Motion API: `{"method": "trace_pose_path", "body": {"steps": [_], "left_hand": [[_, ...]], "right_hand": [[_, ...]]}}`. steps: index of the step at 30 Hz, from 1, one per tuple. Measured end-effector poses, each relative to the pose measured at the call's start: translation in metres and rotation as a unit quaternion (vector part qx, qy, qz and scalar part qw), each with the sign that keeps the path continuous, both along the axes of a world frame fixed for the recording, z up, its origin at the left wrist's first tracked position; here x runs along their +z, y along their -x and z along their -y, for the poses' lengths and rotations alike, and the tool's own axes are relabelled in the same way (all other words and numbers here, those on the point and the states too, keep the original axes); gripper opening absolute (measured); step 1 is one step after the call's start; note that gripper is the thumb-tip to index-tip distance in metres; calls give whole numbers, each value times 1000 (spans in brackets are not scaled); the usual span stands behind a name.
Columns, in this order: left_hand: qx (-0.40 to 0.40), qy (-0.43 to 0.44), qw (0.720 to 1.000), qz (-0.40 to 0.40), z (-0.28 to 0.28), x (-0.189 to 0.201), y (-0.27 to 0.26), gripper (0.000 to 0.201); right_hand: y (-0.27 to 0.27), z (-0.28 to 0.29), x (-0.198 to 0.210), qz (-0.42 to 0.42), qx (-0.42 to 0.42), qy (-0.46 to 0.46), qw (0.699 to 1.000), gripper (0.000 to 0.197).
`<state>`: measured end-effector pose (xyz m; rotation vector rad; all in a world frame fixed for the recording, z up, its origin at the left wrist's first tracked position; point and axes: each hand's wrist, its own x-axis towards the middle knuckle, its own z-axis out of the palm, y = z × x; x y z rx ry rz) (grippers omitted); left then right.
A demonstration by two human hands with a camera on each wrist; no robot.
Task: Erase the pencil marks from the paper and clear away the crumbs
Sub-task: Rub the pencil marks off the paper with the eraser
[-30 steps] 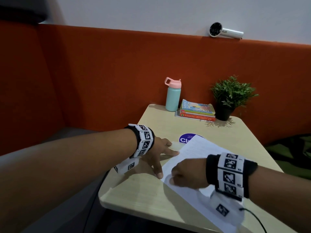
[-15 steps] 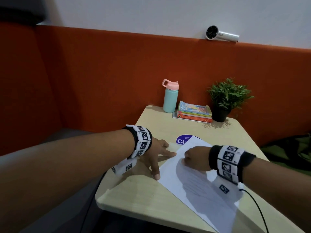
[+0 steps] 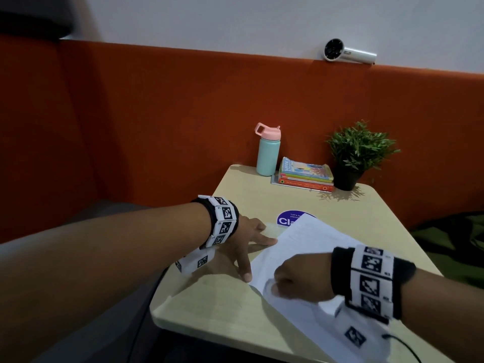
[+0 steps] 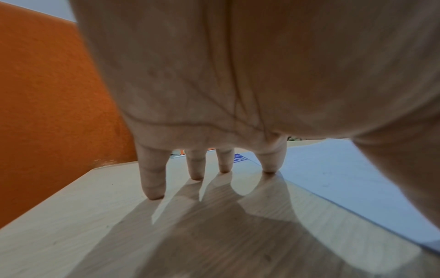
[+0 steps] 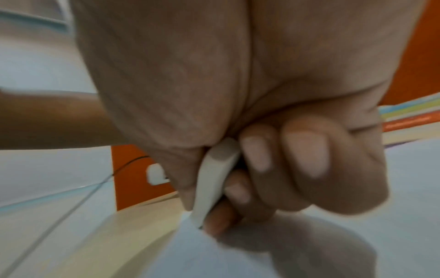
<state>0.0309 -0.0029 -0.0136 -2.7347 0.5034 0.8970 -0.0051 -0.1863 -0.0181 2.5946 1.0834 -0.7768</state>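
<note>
Rubbing near the lower edge of the paper, the right hand had come back down the sheet: half a second before it was higher, close to the top corner, and one second before it was again low. I judge this as back-and-forth erasing strokes, so the erasing step was still going on and the crumbs were not yet cleared.

In the right wrist view the fingers were curled tight and pinched a white eraser, a flat block with rounded corners that looked smooth and a little soft; its lower end touched the paper. The picture was blurred, and no pencil marks or crumbs could be made out.

The left hand, left of centre in the head view, had kept its place, flat and spread; its fingers were straight, one tip on the sheet's edge, the others on the bench, a pale surface with wood grain. The paper was thin, white and lying flat.

Farther, in the upper middle of the frame, stood a teal bottle with a pink lid, a stack of books and a potted plant, well apart from the work.
</note>
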Motion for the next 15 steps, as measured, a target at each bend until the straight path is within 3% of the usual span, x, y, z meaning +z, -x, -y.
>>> {"method": "trace_pose_path", "body": {"steps": [4,7,11,15], "left_hand": [[-2,3,1000,2,5,7,4,111],[-14,33,999,28,14,10,6,112],[-67,7,997,43,20,-3,1,118],[-65,21,997,43,17,-17,1,121]], "right_hand": [[-39,15,3,41,-63,7,997,33],[-46,17,-5,62,-59,25,996,39],[-33,15,-2,72,-52,23,996,45],[-2,18,-1,32,1,16,999,36]]}}
